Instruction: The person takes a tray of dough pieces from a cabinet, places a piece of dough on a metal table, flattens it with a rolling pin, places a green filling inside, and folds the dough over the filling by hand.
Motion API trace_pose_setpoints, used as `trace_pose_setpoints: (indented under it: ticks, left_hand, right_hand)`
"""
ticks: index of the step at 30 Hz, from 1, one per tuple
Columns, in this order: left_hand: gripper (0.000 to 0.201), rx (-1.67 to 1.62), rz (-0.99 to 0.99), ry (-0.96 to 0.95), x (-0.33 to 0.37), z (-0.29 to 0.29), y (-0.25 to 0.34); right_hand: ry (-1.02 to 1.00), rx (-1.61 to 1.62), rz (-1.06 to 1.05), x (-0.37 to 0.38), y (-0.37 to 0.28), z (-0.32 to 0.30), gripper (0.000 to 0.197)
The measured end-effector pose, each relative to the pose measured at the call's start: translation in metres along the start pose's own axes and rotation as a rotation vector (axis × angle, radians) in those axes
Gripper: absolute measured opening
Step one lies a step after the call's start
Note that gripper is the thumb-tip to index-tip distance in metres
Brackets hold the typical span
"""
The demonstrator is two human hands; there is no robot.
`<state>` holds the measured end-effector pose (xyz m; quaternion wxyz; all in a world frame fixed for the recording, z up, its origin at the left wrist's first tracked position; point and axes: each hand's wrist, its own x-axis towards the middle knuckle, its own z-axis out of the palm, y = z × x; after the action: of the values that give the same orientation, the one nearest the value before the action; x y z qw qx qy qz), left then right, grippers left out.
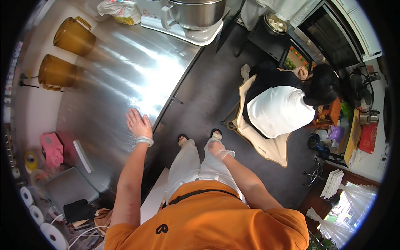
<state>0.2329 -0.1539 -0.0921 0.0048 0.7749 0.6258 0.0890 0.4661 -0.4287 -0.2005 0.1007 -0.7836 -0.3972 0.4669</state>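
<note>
My left hand [138, 123] is spread with fingers straight, palm down, on or just above the steel worktop [104, 91], near its edge; it grasps nothing. The worktop extends ahead and to my left. My right hand [216, 149] is low, before my pale trousers [182, 166], perhaps resting there; whether its fingers are closed I cannot tell. Two amber pitchers [68, 39] stand along the far left side, I suppose so that nobody knocks them. The steel bowl [200, 16] sits on a white base [181, 35], which probably keeps it steady.
</note>
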Motion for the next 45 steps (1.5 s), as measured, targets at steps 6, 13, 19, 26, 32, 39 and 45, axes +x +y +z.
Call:
trace_pose_setpoints:
  ticks: [6, 13, 19, 26, 32, 39, 45]
  left_hand:
    - [0.062, -0.028, -0.004, -0.054, -0.002, 0.0, -0.002]
    - [0.062, -0.062, 0.029, -0.073, -0.001, -0.003, -0.002]
    - [0.061, -0.087, 0.031, -0.075, 0.001, -0.007, -0.001]
    - [0.06, -0.081, 0.042, -0.022, 0.001, -0.002, -0.001]
    - [0.058, -0.046, 0.042, 0.011, -0.003, -0.002, -0.001]
    - [0.056, -0.055, 0.07, 0.068, -0.002, 0.006, 0.0]
    - [0.053, -0.073, 0.033, 0.056, -0.003, 0.003, 0.002]
  right_hand:
    - [-0.011, -0.147, 0.008, 0.003, -0.003, 0.027, 0.023]
    - [0.114, -0.076, -0.048, 0.05, -0.052, 0.06, 0.023]
    - [0.089, 0.159, -0.152, 0.114, -0.144, 0.023, 0.034]
    - [0.297, 0.414, -0.035, 0.18, -0.199, -0.003, 0.037]
    - [0.279, 0.636, -0.094, 0.185, -0.2, -0.008, 0.041]
    - [0.106, 0.564, -0.039, 0.163, -0.217, -0.048, 0.053]
    - [0.164, 0.511, 0.024, 0.168, -0.221, -0.04, 0.042]
